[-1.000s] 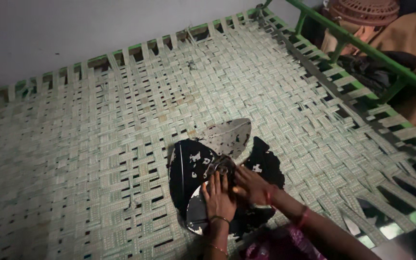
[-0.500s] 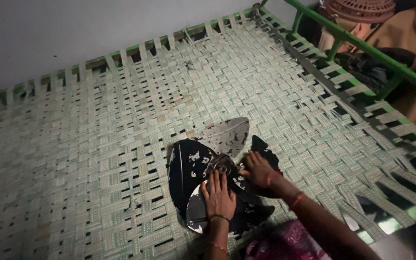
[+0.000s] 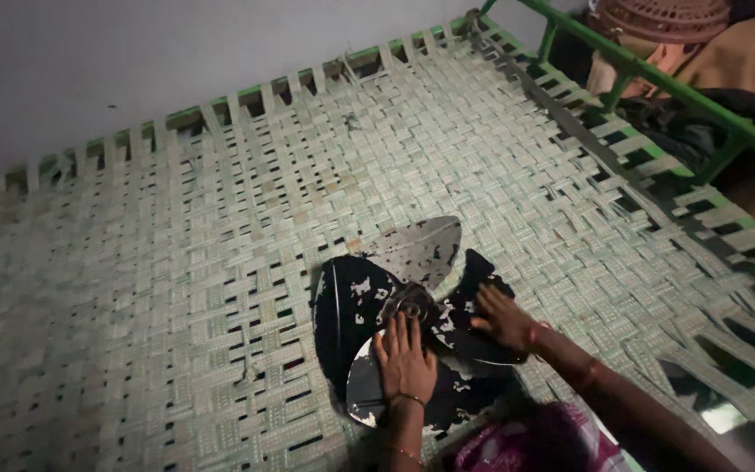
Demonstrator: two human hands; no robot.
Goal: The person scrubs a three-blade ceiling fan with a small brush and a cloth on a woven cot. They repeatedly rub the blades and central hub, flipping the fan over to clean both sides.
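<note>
The fan blade (image 3: 395,297) (black, paint flaking) lies flat on the woven cot (image 3: 220,262). Your left hand (image 3: 405,363) presses it down beside the hub, fingers flat; your right hand (image 3: 504,319), fingers spread, rubs the right-hand vane. Wiping looks underway; keep the blade pinned.

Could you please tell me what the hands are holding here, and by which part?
Neither hand grips anything. Both lie flat on the fan blade: the left hand just below its hub, the right hand on the right-side vane.
</note>
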